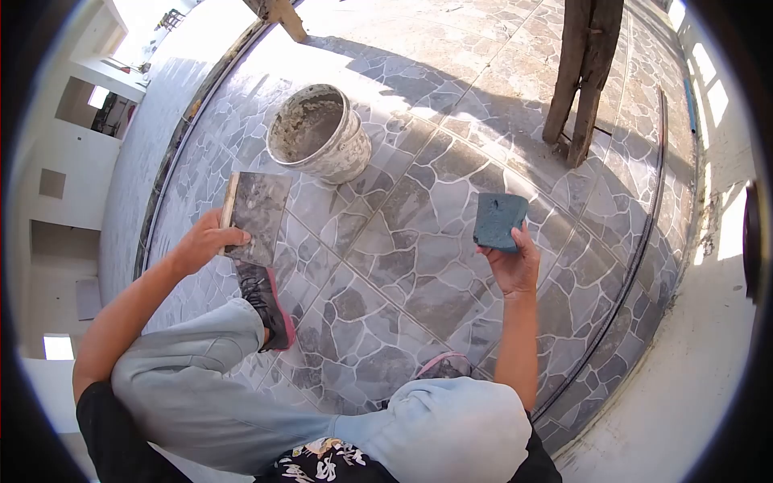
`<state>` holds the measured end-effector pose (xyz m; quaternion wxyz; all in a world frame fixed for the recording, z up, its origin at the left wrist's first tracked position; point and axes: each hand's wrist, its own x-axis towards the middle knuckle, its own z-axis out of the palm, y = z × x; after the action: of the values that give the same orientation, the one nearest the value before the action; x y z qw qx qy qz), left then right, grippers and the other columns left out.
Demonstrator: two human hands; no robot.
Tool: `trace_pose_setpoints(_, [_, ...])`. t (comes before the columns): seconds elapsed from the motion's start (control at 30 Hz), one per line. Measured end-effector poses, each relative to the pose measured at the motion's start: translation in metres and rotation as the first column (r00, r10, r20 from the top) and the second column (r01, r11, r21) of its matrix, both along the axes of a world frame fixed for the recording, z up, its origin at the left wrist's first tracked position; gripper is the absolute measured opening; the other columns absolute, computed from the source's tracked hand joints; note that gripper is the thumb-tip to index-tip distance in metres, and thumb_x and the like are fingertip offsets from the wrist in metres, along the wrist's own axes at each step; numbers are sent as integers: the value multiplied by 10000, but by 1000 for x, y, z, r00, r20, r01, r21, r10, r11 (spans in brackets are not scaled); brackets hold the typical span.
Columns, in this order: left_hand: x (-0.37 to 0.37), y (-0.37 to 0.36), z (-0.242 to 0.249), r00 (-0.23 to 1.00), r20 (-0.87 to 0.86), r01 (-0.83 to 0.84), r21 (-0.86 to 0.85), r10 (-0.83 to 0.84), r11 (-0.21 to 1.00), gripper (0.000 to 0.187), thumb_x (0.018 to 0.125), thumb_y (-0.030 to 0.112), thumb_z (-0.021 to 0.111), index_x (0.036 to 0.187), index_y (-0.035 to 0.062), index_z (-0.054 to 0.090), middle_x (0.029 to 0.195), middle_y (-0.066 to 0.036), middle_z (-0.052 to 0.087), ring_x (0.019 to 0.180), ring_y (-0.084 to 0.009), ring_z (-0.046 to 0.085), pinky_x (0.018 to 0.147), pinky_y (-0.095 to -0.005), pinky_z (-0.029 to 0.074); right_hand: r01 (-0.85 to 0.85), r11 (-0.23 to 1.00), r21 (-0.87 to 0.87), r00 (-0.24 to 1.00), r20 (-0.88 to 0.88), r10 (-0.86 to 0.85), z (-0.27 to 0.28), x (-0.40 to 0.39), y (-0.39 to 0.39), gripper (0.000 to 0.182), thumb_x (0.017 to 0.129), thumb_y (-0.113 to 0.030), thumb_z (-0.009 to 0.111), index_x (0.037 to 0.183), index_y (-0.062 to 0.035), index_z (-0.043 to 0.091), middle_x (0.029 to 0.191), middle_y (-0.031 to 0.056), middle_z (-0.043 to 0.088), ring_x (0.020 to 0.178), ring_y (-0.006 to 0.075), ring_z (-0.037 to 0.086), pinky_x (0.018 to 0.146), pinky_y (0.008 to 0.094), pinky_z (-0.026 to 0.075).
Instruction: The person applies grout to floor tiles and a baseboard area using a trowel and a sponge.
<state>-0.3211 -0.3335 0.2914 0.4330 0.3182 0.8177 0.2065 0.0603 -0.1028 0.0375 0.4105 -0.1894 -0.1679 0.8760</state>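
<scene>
Both hands are being held apart above the stone-patterned floor. By the left hand, a stained flat blade is being gripped at its wooden edge, the thumb being pressed against its face. By the right hand, a blue-green sponge is being grasped from below, well apart from the blade. Near the blade, grey residue is being held in a bucket.

Shows a flat, grey-smeared rectangular plate, wood-edged, held up near nine o'clock, and a squarish teal block, nicked, held aloft near three o'clock.
</scene>
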Motion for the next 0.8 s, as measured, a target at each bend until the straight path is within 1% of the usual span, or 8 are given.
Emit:
trace_pose_setpoints(0.07, [-36, -15, -9, 991, -4, -132, 78, 132, 988, 202, 867, 118, 640, 1032, 4, 659, 906, -21, 647, 823, -110, 589, 740, -276, 465, -112, 992, 60, 994, 0, 112, 13, -8, -22, 690, 904, -297, 639, 1493, -63, 365, 1309, 153, 571, 1012, 303, 668, 725, 443, 593])
trace_pose_setpoints(0.13, [-92, -33, -25, 935, -355, 16, -26, -24, 1000, 330, 810, 94, 657, 1136, 50, 642, 1015, -41, 651, 915, -142, 608, 796, -269, 468, -177, 984, 31, 984, 4, 177, 20, -10, -37, 742, 875, -287, 659, 1509, -63, 346, 1298, 143, 569, 998, 286, 662, 741, 441, 592])
trace_pose_setpoints(0.33, [-162, 15, -36, 927, -309, -223, 5, 213, 975, 830, 730, 65, 636, 1524, 138, 404, 1129, -108, 640, 810, -199, 659, 581, -309, 554, -195, 972, 132, 890, 440, 118, 49, 0, -39, 702, 873, -295, 651, 1477, -34, 404, 1308, 133, 570, 1098, 256, 627, 822, 415, 568])
trace_pose_setpoints(0.4, [-204, 37, -43, 924, -381, -14, 34, 26, 999, 657, 785, 87, 586, 1438, 146, 539, 1102, -118, 672, 746, -215, 689, 526, -308, 569, -198, 967, 160, 846, 527, 86, 69, -11, -34, 687, 871, -281, 654, 1464, -27, 421, 1299, 128, 575, 1112, 244, 621, 858, 392, 556])
trace_pose_setpoints(0.5, [-252, 87, -73, 752, -524, 413, -100, -401, 905, 136, 806, 68, 627, 908, -4, 681, 896, -177, 714, 727, -266, 742, 632, -359, 602, -278, 944, 179, 747, 658, 96, 110, -51, -26, 661, 865, -238, 647, 1452, -20, 434, 1278, 118, 582, 1124, 224, 608, 909, 360, 529])
trace_pose_setpoints(0.57, [-253, 116, -101, 944, -320, 65, -54, -79, 996, 619, 901, 525, 578, 633, -32, 600, 672, -157, 652, 625, -275, 724, 638, -335, 586, -355, 918, 175, 612, 786, 86, 138, -84, -22, 642, 846, -226, 688, 1411, -17, 467, 1212, 94, 597, 1070, 199, 612, 919, 322, 518])
trace_pose_setpoints(0.63, [-250, 128, -116, 948, -258, 159, -129, -188, 979, 822, 861, 740, 503, 735, -57, 660, 743, -154, 672, 597, -251, 708, 586, -327, 573, -458, 864, 208, 549, 831, 91, 169, -124, -24, 630, 853, -232, 687, 1404, -18, 469, 1205, 81, 598, 1050, 175, 606, 921, 300, 503])
trace_pose_setpoints(0.8, [-243, 139, -144, 953, 23, 303, -62, -302, 951, 569, 882, 458, 559, 793, -96, 655, 830, -191, 698, 612, -268, 721, 565, -369, 583, -672, 676, 303, 369, 928, -49, 234, -217, -48, 730, 784, -364, 783, 1362, -10, 510, 1172, 75, 606, 1038, 160, 582, 928, 289, 461])
